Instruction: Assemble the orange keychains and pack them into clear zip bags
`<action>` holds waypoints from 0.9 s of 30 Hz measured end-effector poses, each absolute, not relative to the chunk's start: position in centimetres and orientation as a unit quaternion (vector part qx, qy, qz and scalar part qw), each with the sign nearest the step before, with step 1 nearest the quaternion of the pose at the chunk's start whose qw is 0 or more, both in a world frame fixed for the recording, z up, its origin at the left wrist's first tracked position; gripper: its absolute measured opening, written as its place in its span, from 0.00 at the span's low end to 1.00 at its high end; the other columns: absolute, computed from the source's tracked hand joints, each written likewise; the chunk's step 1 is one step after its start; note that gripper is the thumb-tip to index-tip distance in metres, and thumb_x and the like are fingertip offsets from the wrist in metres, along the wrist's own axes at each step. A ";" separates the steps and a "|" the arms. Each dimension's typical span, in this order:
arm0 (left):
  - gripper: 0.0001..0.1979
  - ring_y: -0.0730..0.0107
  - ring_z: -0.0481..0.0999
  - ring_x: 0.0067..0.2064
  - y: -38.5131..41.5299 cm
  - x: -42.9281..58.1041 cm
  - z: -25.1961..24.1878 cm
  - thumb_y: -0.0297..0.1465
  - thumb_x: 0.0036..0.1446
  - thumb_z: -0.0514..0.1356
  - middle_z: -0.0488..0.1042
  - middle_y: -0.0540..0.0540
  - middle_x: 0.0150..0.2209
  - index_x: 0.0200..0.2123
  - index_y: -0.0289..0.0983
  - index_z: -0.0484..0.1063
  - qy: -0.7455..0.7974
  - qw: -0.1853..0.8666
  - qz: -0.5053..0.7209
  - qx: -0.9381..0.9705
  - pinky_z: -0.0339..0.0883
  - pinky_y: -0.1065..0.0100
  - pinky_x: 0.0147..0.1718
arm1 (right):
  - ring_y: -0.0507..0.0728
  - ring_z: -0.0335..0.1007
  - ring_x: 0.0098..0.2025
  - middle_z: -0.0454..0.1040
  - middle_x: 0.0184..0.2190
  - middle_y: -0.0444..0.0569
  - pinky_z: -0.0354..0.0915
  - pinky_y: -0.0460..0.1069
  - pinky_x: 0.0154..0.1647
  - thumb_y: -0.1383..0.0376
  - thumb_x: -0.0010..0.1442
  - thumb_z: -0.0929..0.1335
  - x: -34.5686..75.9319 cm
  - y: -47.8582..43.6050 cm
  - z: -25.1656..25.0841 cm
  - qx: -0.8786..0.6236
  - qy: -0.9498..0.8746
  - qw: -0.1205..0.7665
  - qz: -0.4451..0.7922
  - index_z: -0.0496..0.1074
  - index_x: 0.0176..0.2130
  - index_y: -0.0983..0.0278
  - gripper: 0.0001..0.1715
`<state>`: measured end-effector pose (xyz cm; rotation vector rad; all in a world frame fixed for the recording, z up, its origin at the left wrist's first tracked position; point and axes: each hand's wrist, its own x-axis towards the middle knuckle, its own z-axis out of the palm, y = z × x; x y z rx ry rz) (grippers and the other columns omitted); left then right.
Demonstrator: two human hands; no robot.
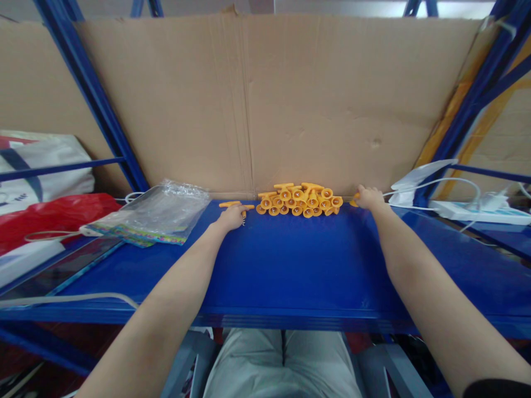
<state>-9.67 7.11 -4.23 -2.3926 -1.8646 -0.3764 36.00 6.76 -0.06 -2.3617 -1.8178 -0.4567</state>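
Observation:
A pile of several small orange plastic pieces [299,200], T-shaped with round ends, lies at the back of a blue shelf [290,265] against a cardboard sheet. My left hand [229,216] reaches to the pile's left side, fingers curled around one orange piece [234,205] with a small metal spring showing beside it. My right hand [369,197] is at the pile's right edge, fingers closed on another orange piece [355,200] that is mostly hidden.
A clear plastic bag [155,213] with colourful printed packs lies left of the pile. A red bag [50,215] and white bag sit further left. A white power strip [477,210] with cables rests at right. Blue rack uprights frame both sides.

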 end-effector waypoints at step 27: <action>0.21 0.56 0.72 0.58 5.6 -8.9 -3.2 0.27 0.62 0.50 0.74 0.44 0.57 0.52 0.44 0.75 -0.627 0.059 -0.107 -0.769 0.69 0.58 0.53 | 0.62 0.75 0.50 0.79 0.47 0.58 0.67 0.50 0.45 0.71 0.63 0.60 34.9 3.5 0.7 -0.749 -0.636 0.154 -0.107 0.74 0.53 0.66 0.22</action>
